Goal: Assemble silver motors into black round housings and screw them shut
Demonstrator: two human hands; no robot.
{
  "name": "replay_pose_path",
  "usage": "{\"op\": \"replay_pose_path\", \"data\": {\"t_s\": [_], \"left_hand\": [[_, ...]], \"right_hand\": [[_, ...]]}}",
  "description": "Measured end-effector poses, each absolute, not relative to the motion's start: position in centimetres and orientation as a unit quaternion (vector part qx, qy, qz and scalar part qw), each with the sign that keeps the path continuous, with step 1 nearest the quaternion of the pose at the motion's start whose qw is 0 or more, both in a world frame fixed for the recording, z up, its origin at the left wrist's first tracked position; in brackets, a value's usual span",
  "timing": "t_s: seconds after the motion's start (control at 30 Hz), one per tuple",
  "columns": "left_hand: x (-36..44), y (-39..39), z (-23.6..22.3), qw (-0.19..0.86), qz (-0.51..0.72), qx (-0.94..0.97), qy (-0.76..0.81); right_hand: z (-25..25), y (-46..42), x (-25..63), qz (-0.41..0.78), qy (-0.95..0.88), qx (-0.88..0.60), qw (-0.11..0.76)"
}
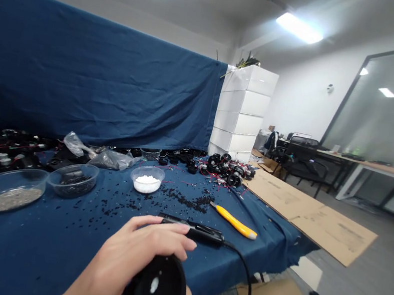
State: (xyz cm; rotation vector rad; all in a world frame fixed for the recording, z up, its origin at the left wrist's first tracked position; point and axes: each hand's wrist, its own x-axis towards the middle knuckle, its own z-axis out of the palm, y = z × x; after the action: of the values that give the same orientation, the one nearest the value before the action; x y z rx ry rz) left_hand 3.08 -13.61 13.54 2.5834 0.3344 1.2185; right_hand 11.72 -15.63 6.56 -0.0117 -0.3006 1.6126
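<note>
Left hand (118, 266) grip closes around black round housing (156, 293) beside corded tool (193, 230); many black parts (224, 168) remain heaped on the counter (261, 235).

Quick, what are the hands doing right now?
Left hand: closed, holding a round black object.
Right hand: not seen, so cannot be told.

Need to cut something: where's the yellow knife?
Head view: the yellow knife lies on the blue tablecloth, right of the scattered black bits, just beyond the black corded tool.
</note>
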Motion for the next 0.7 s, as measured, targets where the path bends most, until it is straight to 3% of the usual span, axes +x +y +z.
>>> {"op": "replay_pose_path", "data": {"t_s": [0.33, 0.53, 0.7], "left_hand": [[5.6, -16.0, 10.9, 0.102, 0.555, 0.774, 0.287], [4.9, -14.5, 11.5, 0.047, 0.474, 0.853, 0.214], [4.2, -13.8, 12.1, 0.083, 0.458, 0.874, 0.139]], "right_hand": [[7.1, -16.3, 12.2, 0.664, -0.197, -0.106, 0.713], [6.2, -15.4, 12.4, 0.707, -0.171, -0.093, 0.680], [5.5, -15.6, 12.3, 0.685, -0.188, -0.122, 0.693]]}}
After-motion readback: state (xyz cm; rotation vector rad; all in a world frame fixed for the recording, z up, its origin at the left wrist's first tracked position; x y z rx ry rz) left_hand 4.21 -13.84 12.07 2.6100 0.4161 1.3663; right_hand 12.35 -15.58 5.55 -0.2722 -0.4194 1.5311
